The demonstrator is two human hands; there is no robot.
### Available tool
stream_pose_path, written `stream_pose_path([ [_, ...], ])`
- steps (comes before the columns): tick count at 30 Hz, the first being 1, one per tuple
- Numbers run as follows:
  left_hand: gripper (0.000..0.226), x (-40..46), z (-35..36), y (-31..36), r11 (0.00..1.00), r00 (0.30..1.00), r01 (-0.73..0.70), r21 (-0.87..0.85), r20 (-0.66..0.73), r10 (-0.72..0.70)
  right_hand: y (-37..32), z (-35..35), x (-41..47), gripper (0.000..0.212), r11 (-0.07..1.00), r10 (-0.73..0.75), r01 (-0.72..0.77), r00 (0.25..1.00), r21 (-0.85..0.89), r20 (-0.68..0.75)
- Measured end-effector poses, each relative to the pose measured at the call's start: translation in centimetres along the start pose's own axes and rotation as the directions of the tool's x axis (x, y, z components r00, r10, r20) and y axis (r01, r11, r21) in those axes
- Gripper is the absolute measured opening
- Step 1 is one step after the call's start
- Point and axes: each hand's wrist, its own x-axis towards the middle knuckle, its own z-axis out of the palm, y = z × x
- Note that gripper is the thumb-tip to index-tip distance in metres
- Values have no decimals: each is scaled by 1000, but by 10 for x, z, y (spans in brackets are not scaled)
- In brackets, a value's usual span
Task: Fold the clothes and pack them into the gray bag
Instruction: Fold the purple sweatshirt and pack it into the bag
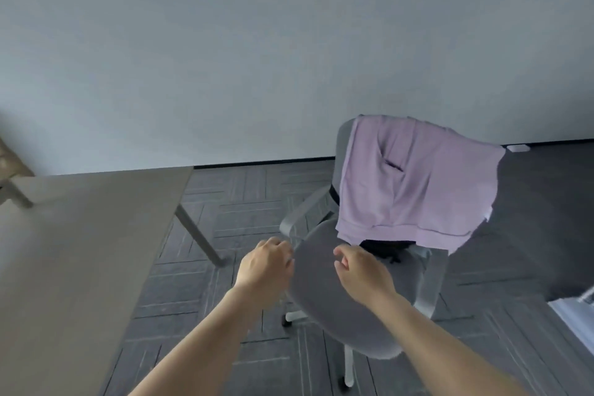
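Over the chair (337,299) back hangs a lilac garment (414,183), just beyond both hands' loosely curled, empty fingers (340,259).

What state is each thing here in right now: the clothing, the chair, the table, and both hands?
Lilac garment: unfolded, draped over the chair back.
Gray chair: upright, seat bare.
Table: standing left of the chair.
Left hand: loosely curled, holding nothing.
Right hand: loosely curled, holding nothing.

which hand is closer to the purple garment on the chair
Right. The right hand hovers just below the purple garment; the left hand is farther left, by the armrest.
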Motion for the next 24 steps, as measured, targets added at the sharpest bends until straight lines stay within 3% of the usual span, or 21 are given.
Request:
stream_pose_path([
  [9, 25, 159, 35, 64, 982, 980, -186, -37, 66, 188, 77, -63, 92, 34, 980, 189, -195, 972, -28, -138],
  [16, 28, 287, 49, 96, 952, 947, -300, -59, 101, 305, 119, -112, 170, 34, 939, 326, -342, 901, -10, -286],
  [19, 31, 330, 57, 112, 954, 948, -286, -90, 119, 296, 145, -132, 190, 34, 911, 398, -413, 857, 26, -326],
  [24, 40, 402, 76, 134, 980, 973, -121, -161, 176, 149, 204, -170, 230, 39, 872, 461, -488, 792, 39, -400],
])
